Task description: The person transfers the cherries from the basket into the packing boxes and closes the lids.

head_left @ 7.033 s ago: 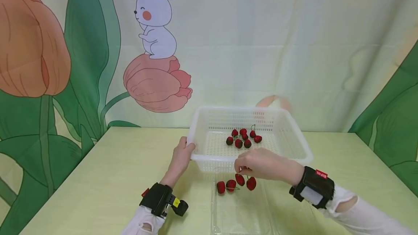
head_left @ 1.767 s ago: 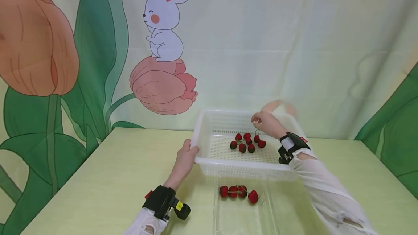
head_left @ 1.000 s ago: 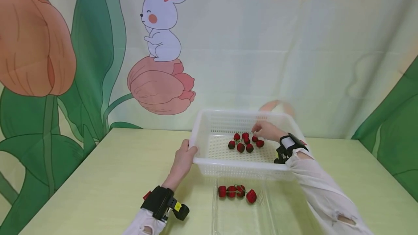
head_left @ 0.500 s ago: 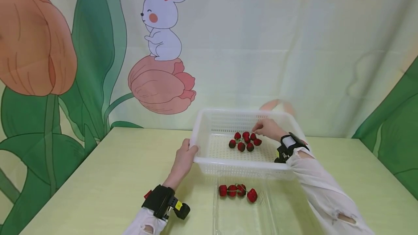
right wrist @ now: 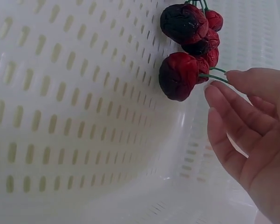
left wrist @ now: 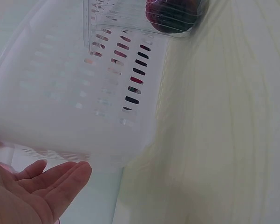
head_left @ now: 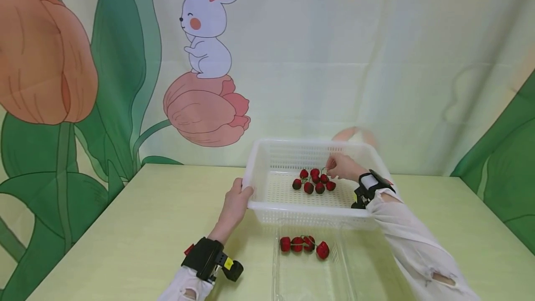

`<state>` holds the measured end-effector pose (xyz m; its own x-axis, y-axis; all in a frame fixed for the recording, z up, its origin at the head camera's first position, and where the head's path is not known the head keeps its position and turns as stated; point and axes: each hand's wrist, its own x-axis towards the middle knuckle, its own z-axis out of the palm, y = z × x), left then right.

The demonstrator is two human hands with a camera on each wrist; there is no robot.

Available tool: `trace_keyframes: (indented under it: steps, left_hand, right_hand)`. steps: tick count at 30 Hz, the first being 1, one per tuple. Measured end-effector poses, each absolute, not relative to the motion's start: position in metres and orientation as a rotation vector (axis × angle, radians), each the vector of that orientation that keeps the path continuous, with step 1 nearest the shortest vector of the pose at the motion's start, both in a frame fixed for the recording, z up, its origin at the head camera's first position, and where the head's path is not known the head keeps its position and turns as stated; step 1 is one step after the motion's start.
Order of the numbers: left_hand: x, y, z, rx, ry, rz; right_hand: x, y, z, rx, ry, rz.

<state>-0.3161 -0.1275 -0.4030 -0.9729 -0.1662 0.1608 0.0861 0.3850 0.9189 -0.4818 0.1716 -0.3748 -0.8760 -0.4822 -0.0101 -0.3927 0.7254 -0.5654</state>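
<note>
The left grip (head_left: 233,204) holds the white perforated plastic basket (head_left: 309,208) by its left rim on the pale-yellow bench (head_left: 167,222), while the right grip (head_left: 344,167) pinches a green stem (right wrist: 216,77) among the round dark-red cherries (head_left: 315,179) inside.

1. Right hand (head_left: 346,167): gone from above clear tray's (head_left: 309,278) far end to inside basket (head_left: 313,210), now beside cherry stems (right wrist: 214,77).
2. Rightmost cherry (head_left: 330,186), just below that hand: nudged slightly personward.
</note>
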Motion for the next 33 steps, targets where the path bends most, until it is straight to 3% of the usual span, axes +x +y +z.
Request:
trace_keyframes:
  steps: [33]
  left_hand:
    - [-0.3134,-0.1281,-0.4013,0.058,-2.42,-1.636]
  right_hand:
    - [-0.4821,0.1703,-0.3783,-0.776,2.832,-0.919]
